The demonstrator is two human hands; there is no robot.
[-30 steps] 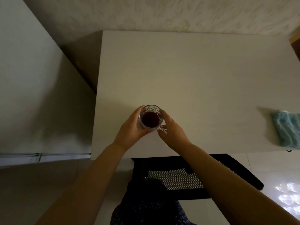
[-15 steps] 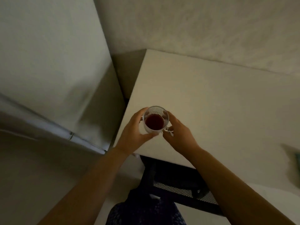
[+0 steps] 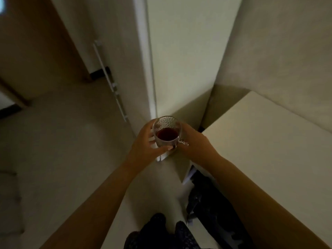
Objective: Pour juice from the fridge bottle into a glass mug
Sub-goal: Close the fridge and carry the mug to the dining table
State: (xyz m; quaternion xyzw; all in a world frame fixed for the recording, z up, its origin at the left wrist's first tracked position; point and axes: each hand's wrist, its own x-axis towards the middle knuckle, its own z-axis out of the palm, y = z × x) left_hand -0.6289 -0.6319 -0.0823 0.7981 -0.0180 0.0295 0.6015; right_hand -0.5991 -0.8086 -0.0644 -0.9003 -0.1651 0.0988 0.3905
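Observation:
A textured glass mug (image 3: 167,131) with dark red juice in its lower part is held in the air, upright, in front of the white fridge (image 3: 179,60). My left hand (image 3: 145,146) wraps its left side, with the thumb under the front. My right hand (image 3: 195,143) cups its right side by the handle. The mug is off the table, left of the table's corner. No juice bottle is in view.
The white table (image 3: 260,141) lies to the right, against a textured wall. A dark mesh chair (image 3: 206,200) stands under its edge. The fridge door's long handle (image 3: 109,79) runs down at the left. Pale floor spreads to the left.
Both hands have lifted the mug off the table and carried it left past the table's corner. The view has swung left toward the fridge; the blue cloth is out of sight.

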